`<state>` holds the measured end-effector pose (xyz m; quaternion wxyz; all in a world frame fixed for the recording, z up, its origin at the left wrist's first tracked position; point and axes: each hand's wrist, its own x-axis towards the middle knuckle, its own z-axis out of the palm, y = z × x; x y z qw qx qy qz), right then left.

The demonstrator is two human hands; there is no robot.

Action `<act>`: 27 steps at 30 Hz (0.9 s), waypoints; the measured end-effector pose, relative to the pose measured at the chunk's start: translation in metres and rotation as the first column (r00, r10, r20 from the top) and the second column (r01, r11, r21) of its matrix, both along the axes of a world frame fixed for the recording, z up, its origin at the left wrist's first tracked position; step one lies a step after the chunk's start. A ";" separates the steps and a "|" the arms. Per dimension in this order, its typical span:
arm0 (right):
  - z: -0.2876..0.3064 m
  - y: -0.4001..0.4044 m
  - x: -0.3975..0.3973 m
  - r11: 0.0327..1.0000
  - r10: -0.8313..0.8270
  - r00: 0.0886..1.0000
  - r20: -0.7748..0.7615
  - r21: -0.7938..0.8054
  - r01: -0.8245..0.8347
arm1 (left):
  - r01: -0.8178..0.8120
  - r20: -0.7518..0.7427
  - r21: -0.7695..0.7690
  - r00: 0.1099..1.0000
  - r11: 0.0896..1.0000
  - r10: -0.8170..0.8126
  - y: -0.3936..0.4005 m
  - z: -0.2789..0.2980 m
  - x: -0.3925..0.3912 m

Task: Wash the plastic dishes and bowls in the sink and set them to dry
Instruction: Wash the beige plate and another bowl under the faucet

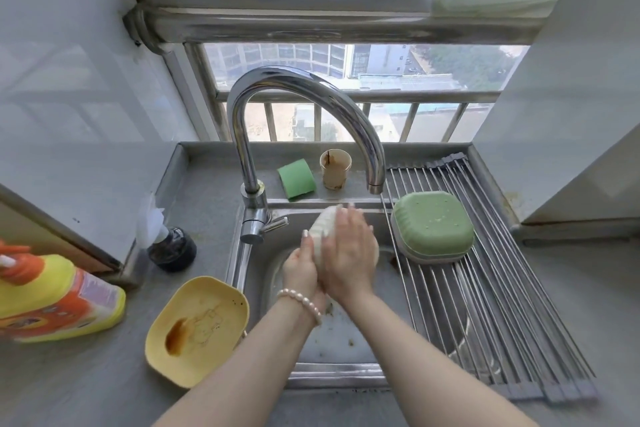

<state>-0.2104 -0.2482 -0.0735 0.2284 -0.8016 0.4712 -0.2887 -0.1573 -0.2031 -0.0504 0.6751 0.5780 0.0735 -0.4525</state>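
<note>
Over the steel sink (343, 340) I hold a white ribbed plastic bowl (323, 224) on its side. My left hand (300, 265) grips its lower edge from the left, with fingers curled round the rim. My right hand (348, 250) lies flat across the bowl's face, fingers straight, and hides most of it. A green square dish (433, 224) rests upside down on the roll-up drying rack (491, 305). A dirty yellow square dish (197, 326), with a brown stain, sits on the counter left of the sink.
The curved chrome tap (301, 107) arches over the sink, its lever (273, 224) pointing right. A green sponge (296, 178) and a stained cup (335, 168) stand on the back ledge. A yellow and orange detergent bottle (52, 295) lies far left, near a dark small bottle (171, 248).
</note>
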 end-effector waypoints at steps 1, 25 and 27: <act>-0.008 0.012 0.001 0.987 0.132 0.990 -0.046 -0.090 -0.136 | -0.031 0.008 0.084 0.999 0.996 0.031 -0.001 -0.002 0.005; 0.042 -0.042 0.068 0.830 0.493 0.554 -0.671 0.170 -0.532 | 0.041 0.156 0.481 0.979 0.876 -0.132 0.019 -0.021 0.014; 0.043 -0.034 0.072 0.816 0.431 0.502 -0.750 0.085 -0.572 | -0.015 0.188 0.468 0.979 0.883 -0.083 0.019 -0.018 0.013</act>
